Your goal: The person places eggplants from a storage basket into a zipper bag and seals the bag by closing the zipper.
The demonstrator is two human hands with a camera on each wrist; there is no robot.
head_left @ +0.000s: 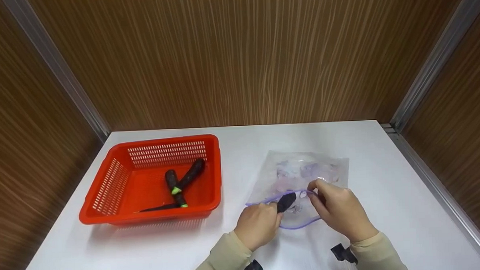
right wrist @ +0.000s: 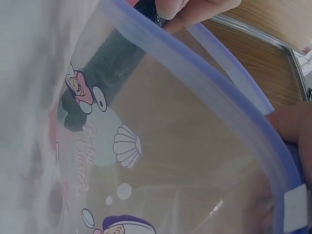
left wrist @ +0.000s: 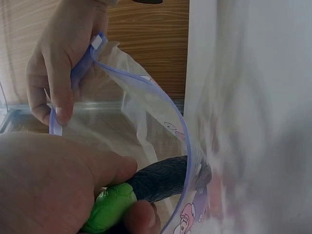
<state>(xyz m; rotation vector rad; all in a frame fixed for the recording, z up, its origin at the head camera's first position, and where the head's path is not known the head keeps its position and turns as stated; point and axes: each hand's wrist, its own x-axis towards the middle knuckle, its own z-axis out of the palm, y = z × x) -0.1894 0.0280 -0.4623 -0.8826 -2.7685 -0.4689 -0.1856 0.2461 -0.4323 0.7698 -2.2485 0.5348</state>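
My left hand [head_left: 259, 226] grips a dark eggplant [head_left: 286, 202] with a bright green stem end [left wrist: 109, 207]. The eggplant's dark end is inside the mouth of a clear zip bag [head_left: 262, 190], seen through the film in the right wrist view. With thumb and fingers, my right hand [head_left: 342, 207] pinches the bag's purple-edged rim at its right side and holds the mouth apart. A white slider [left wrist: 96, 42] sits on that rim near the right hand. Cartoon figures and a shell [right wrist: 127, 146] are printed on the bag.
A red plastic basket [head_left: 147, 216] stands on the white table [head_left: 244, 254] to the left. Inside it lie two dark eggplants with green ends, one eggplant [head_left: 191, 173] crossing the other, and a thin dark piece [head_left: 160, 207] partly hidden by the rim. Wood-grain panels [head_left: 237, 59] enclose the table.
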